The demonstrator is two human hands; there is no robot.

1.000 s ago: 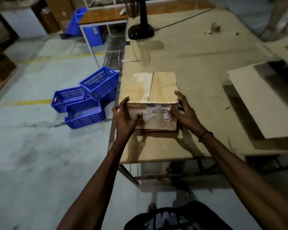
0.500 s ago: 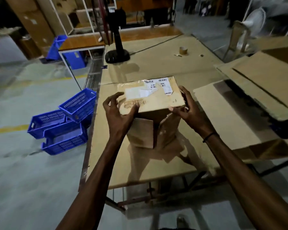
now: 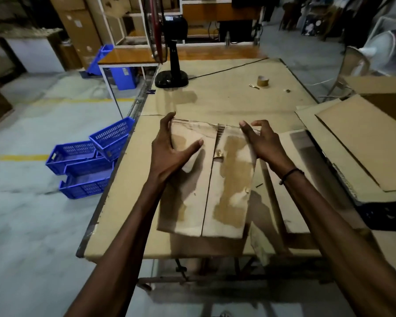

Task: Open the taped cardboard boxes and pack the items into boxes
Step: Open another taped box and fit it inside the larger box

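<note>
A brown cardboard box [image 3: 215, 191] stands on the cardboard-covered table [image 3: 226, 104] right in front of me. The face turned towards me has two flaps meeting at a centre seam, with torn patches where tape was. My left hand [image 3: 169, 149] grips its far left corner, fingers over the edge and thumb on the face. At the far right corner, my right hand [image 3: 260, 140] holds the edge with spread fingers. What is inside the box is hidden.
A tape roll [image 3: 263, 81] lies at the table's far side, near a black fan base [image 3: 171, 80]. Flat cardboard sheets [image 3: 364, 143] are stacked on the right. Blue plastic crates [image 3: 89, 161] sit on the floor to the left.
Both hands have tipped and rolled the box over, so the labelled side has gone out of sight and a seamed flap face points at me. My hands shifted to its far edge.
</note>
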